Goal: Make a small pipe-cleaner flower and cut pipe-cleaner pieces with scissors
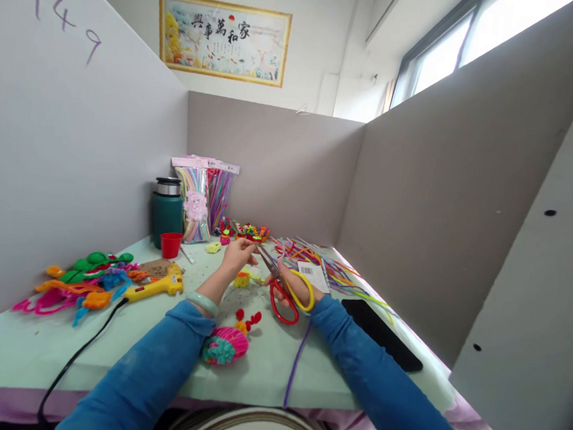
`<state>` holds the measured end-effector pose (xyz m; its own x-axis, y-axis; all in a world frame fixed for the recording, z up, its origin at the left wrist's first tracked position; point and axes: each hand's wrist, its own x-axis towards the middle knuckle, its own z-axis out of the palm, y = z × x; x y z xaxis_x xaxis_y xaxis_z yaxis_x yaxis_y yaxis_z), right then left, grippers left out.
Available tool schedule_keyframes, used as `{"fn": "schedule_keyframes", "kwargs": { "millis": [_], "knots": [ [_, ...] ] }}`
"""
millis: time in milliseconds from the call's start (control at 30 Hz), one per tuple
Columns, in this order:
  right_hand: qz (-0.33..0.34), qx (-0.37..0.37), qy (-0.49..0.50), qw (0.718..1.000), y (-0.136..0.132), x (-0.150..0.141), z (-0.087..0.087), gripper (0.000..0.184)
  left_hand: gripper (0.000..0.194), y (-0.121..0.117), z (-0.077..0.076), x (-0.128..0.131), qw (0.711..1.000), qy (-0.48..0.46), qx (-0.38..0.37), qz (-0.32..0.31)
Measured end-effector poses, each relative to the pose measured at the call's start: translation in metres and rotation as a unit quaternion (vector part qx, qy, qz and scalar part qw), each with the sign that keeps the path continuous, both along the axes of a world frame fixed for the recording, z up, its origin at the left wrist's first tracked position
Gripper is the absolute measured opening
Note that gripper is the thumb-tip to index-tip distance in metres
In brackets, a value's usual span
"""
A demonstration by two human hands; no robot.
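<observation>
My right hand (296, 286) is closed around a pair of scissors (283, 303) with one red and one yellow handle loop. The scissors' blades point up and left, their tips close to the fingertips of my left hand (239, 256). Those fingers are pinched together; what sits between them is too small to make out. Below the hands lies a small yellow fuzzy piece (242, 279). Between my forearms rests a pink and teal chenille figure (226, 345) with red-tipped feelers. A purple pipe cleaner (296, 366) runs from beneath my right wrist towards the table's front edge.
Loose pipe cleaners (336, 269) spread at the back right, near a black flat slab (381, 334). On the left are a yellow glue gun (154, 290) with its cord, colourful chenille pieces (87, 284), a red cup (170, 245) and a green bottle (167, 214). Partitions enclose the table.
</observation>
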<state>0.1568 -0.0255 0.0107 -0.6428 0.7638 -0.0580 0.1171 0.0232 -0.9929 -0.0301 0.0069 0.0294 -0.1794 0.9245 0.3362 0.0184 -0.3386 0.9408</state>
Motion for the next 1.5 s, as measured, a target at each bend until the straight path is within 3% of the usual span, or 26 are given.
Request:
{"fn": "schedule_keyframes", "kwargs": {
  "millis": [167,633,1067,1267,1500],
  "knots": [
    [0.001,0.0,-0.031,1.0,0.0,0.001,0.0,0.074,0.025,0.0,-0.001,-0.002,0.998,-0.044,-0.024,-0.027],
    [0.015,0.016,-0.042,0.999,-0.003,0.0,0.001,0.073,0.019,-0.005,0.0,-0.001,0.994,-0.098,-0.042,-0.028],
    [0.022,0.015,-0.018,0.999,0.008,0.001,-0.006,0.077,0.023,-0.002,-0.003,-0.002,0.994,-0.089,-0.032,-0.058],
    [0.036,0.002,-0.022,0.999,0.01,0.002,-0.008,0.076,0.018,-0.003,-0.001,0.0,0.998,-0.058,-0.032,-0.022],
    [0.045,-0.009,-0.015,0.999,0.01,0.003,-0.007,0.075,0.012,0.0,-0.002,0.0,0.999,-0.039,-0.026,-0.021]
  ]
}}
